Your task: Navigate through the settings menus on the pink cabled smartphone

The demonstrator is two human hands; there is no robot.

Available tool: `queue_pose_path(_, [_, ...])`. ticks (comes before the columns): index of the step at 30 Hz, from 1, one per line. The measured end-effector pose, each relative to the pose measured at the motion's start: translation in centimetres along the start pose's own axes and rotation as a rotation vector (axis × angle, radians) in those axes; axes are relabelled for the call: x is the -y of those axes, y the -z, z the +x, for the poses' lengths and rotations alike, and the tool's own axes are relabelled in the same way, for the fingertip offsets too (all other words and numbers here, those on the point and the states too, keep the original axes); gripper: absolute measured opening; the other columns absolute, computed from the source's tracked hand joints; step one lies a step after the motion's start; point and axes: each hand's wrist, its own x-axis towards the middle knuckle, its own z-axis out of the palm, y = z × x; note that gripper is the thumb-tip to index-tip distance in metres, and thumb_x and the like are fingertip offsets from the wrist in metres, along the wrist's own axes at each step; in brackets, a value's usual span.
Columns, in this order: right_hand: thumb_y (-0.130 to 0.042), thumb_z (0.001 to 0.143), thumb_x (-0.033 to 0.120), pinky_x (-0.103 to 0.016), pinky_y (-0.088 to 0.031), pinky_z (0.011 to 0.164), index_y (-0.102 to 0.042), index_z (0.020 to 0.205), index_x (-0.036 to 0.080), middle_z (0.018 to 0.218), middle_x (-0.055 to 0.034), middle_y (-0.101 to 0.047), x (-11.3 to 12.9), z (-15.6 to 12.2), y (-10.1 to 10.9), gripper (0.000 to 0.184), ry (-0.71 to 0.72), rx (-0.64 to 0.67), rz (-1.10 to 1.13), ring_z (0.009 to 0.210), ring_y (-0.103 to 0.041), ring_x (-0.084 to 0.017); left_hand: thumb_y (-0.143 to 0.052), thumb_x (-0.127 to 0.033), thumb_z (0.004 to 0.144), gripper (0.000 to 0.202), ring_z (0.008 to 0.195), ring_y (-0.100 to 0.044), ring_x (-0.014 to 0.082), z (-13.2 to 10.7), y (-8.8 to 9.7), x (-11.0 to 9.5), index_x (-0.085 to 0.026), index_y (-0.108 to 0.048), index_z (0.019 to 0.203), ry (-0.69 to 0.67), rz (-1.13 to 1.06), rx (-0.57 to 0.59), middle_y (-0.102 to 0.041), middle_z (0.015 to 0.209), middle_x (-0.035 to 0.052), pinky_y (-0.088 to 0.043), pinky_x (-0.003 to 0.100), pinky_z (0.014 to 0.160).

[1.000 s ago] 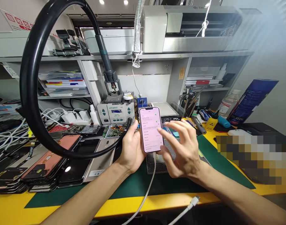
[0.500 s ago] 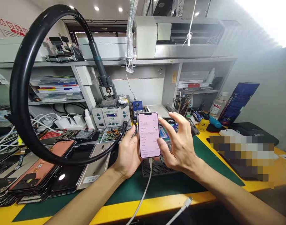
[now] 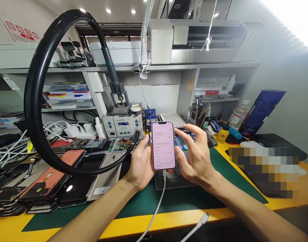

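A smartphone [image 3: 163, 148] stands tilted up in my left hand [image 3: 141, 165], whose fingers wrap behind it. Its lit pinkish screen shows a list of lines with small switches; the text is too small to read. A white charging cable [image 3: 162, 195] is plugged into its bottom edge and hangs down past the bench front. My right hand [image 3: 197, 156] hovers just right of the screen, fingers spread and bent, holding nothing. Under the phone lies a dark perforated plate [image 3: 160, 185] on the green mat [image 3: 133, 207], partly hidden by the hands.
Stacked phone parts [image 3: 49, 178] lie at left, under a looping black hose [image 3: 32, 101] from the rework station [image 3: 122, 125]. A loose cable end [image 3: 203, 219] pokes up at the front edge. Yellow bottle [image 3: 222, 135], clear bottle [image 3: 238, 115] and a pixelated area are at right.
The top switch on the phone's screen has turned from green to grey. My right index finger has drawn slightly off the screen's edge. The whole view has shifted a little.
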Motion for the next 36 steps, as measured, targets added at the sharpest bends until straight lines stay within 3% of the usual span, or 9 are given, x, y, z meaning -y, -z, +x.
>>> queue_pose_path(9, [-0.056,0.092,0.027,-0.062,-0.044,0.108,-0.058,0.134,0.019,0.138,-0.0192,-0.050,-0.02,-0.09,-0.09,0.043,-0.035,-0.001,0.048,0.131,-0.051,-0.038,-0.031,-0.059,0.106,0.067,0.103,-0.070,0.0352,-0.01,-0.17,-0.05,-0.013,-0.061,0.144,0.005,-0.002,-0.008,-0.073,0.119,0.0186,-0.058,0.049,0.087])
queue_pose_path(17, [-0.053,0.096,0.029,-0.058,-0.049,0.105,-0.062,0.129,0.020,0.129,-0.0164,-0.058,-0.45,-0.17,-0.48,0.036,-0.163,0.024,0.168,0.124,-0.056,-0.033,-0.034,-0.060,0.105,0.066,0.102,-0.071,0.0351,0.13,0.07,-0.05,-0.014,-0.062,0.144,0.011,-0.006,0.005,-0.073,0.119,0.0185,-0.060,0.050,0.085])
queue_pose_path(36, [-0.055,0.097,0.029,-0.048,-0.054,0.092,-0.068,0.112,0.021,0.111,-0.0115,-0.068,-0.75,-0.19,-0.85,0.022,-0.207,0.000,0.283,0.106,-0.065,-0.028,-0.030,-0.059,0.105,0.067,0.106,-0.070,0.0360,0.12,-0.26,-0.29,-0.014,-0.063,0.142,0.008,-0.021,0.005,-0.073,0.118,0.0185,-0.059,0.051,0.088])
